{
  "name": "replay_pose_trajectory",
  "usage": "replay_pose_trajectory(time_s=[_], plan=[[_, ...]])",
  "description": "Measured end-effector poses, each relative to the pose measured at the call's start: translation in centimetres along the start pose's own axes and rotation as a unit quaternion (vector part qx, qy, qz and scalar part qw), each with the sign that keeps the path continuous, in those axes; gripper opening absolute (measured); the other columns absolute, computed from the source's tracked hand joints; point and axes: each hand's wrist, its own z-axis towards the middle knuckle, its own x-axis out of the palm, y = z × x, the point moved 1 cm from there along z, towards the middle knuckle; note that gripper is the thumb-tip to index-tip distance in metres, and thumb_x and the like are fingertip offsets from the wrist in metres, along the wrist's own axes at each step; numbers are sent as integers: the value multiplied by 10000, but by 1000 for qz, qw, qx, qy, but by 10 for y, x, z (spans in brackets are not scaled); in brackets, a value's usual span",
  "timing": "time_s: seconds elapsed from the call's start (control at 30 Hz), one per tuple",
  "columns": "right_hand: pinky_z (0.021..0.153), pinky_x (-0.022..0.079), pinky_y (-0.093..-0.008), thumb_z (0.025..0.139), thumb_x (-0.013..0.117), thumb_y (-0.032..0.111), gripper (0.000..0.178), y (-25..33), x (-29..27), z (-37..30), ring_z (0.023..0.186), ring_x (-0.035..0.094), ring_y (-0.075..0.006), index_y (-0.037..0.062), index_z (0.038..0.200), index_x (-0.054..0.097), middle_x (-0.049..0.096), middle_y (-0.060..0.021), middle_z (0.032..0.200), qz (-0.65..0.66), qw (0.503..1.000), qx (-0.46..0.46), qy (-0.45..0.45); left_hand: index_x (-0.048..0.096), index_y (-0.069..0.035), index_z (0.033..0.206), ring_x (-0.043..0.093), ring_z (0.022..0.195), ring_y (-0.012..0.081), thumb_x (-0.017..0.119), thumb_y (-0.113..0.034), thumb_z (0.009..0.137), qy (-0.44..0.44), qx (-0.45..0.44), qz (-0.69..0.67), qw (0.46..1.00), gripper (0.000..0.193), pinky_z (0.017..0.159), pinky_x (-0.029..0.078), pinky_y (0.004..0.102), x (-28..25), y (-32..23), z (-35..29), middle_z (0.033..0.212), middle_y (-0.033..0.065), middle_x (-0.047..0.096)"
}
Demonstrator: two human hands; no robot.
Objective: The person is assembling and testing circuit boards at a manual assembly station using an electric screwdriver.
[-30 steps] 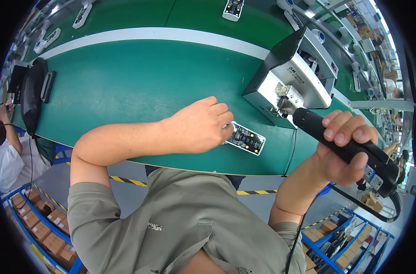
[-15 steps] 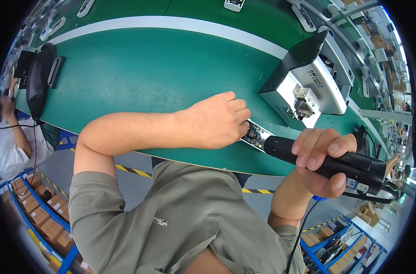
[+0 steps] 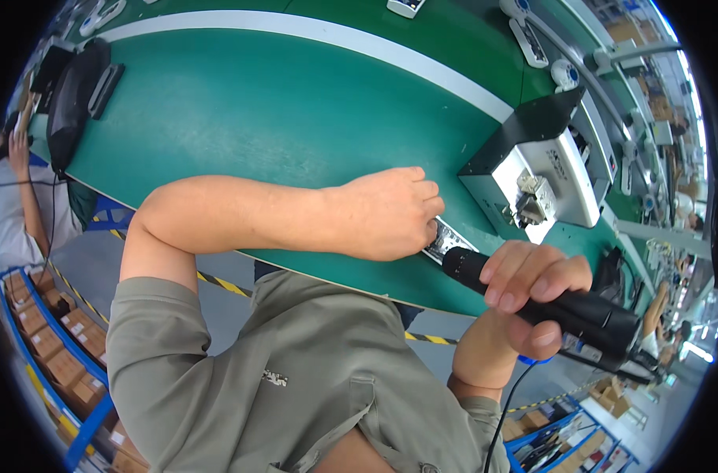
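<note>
My left hand (image 3: 394,214) is closed over the far-left end of a slim pale casing with an exposed circuit board (image 3: 456,239), holding it near the front edge of the green bench. Its fingers hide that end. My right hand (image 3: 536,285) is wrapped around a black electric screwdriver (image 3: 599,319), held slanted with its nose over the near side of the board. Whether the bit touches a screw cannot be seen. Just beyond my right hand stands a silver and black screw feeder (image 3: 565,165) with a metal outlet on its front.
The green bench top (image 3: 240,102) runs out to a white strip. A black curved device (image 3: 79,102) lies at the far left. White devices (image 3: 526,41) sit beyond the strip. A person (image 3: 20,205) is at work on the left; shelves with cartons (image 3: 51,347) stand below.
The screwdriver's nose has shifted left and nearer to me, over the near side of the board. My left hand keeps its hold on the casing. The whole view has tilted slightly.
</note>
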Motion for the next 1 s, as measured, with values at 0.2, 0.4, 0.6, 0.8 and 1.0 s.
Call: replay_pose_trajectory(time_s=[0.2,0.4,0.6,0.8,1.0], plan=[[609,489,-286,802,678,274,314,-4,2,6,575,579,-152,75,966,497,599,-44,699,-51,990,-26,129,658,-94,723,488,715,203,576,-177,780,4,6,0,1000,130,696,385,316,2,-2,-1,742,58,560],[589,490,-286,812,662,288,307,6,-2,0,553,571,-147,82,986,514,594,-33,683,-63,994,-23,86,661,-90,735,495,725,203,579,-182,776,-6,13,11,1000,130,698,387,316,5,-3,-1,751,60,566],[676,478,-313,856,593,340,320,73,-42,11,651,573,-171,75,1027,540,589,-43,756,-129,983,-130,-13,657,-84,743,499,732,206,577,-184,778,3,9,14,1000,133,701,390,319,3,-4,-2,757,65,563],[673,482,-325,859,588,335,332,62,-53,22,640,570,-186,49,1020,538,584,-60,751,-191,969,-157,21,651,-75,752,502,738,212,573,-187,783,-5,16,0,1000,140,702,394,325,2,-2,0,767,71,556],[651,488,-316,859,593,330,347,48,-48,29,620,568,-182,32,1024,527,584,-65,730,-200,966,-155,50,647,-68,759,497,741,216,578,-189,777,-3,16,-7,1000,140,705,398,328,3,-4,-1,775,75,549]])
